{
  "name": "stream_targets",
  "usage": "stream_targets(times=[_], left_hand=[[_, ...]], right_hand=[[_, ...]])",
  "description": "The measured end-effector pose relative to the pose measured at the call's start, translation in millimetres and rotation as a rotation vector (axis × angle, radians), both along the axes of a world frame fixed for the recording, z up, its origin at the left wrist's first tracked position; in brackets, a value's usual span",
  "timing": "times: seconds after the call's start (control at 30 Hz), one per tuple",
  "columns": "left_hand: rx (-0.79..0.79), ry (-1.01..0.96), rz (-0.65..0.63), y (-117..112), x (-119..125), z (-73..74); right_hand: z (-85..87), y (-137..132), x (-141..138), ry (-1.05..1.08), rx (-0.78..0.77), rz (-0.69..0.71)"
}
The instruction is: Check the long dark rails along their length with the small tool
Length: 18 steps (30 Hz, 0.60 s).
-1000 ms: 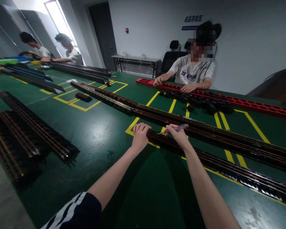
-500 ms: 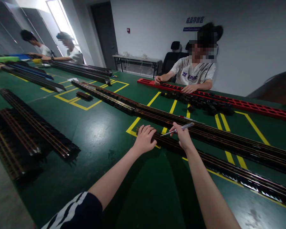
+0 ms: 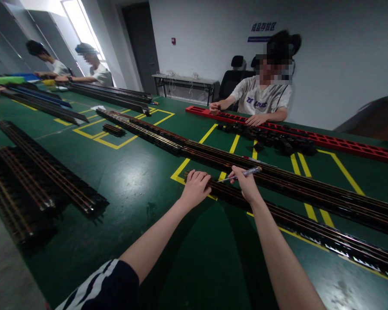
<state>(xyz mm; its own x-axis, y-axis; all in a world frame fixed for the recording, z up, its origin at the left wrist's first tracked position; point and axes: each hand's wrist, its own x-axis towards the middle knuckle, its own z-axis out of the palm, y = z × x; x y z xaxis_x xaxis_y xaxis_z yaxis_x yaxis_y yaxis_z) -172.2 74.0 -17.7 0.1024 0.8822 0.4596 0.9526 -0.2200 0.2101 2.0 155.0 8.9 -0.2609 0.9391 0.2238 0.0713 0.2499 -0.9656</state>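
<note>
My left hand (image 3: 196, 186) lies over the near-left end of a long black rail strip (image 3: 297, 221) with copper-coloured bars, its fingers curled across the top and gripping it. In my right hand (image 3: 244, 183) is a slim screwdriver (image 3: 252, 171) with a clear handle. Its thin shaft points left and down at the strip, just right of my left fingers. Whether the tip touches the strip, I cannot tell. Just beyond lies a second row of similar long rails (image 3: 210, 154), parallel to the held strip.
Several more rail strips (image 3: 48, 165) lie at left on the green table (image 3: 142, 241). A short rail piece (image 3: 114, 130) sits within yellow tape lines. Across the table, a person (image 3: 265, 97) handles a long red frame (image 3: 342, 148) beside a heap of black parts (image 3: 278, 140). Other people work far left.
The screwdriver and my right hand have shifted very slightly, with the handle a little lower in tilt. My left hand stays on the strip. The person opposite has moved one hand slightly.
</note>
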Motion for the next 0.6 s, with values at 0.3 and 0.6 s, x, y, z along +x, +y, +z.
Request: stream_targets(times=[0.3,0.6], left_hand=[[0.016,0.001,-0.008,-0.4,-0.2,0.1],[0.033,0.004,-0.008,0.3,-0.4,-0.9]], right_hand=[[3.7,-1.7,0.8,0.009,-0.011,0.060],[7.3,-3.1,1.9,0.008,-0.051,0.092]])
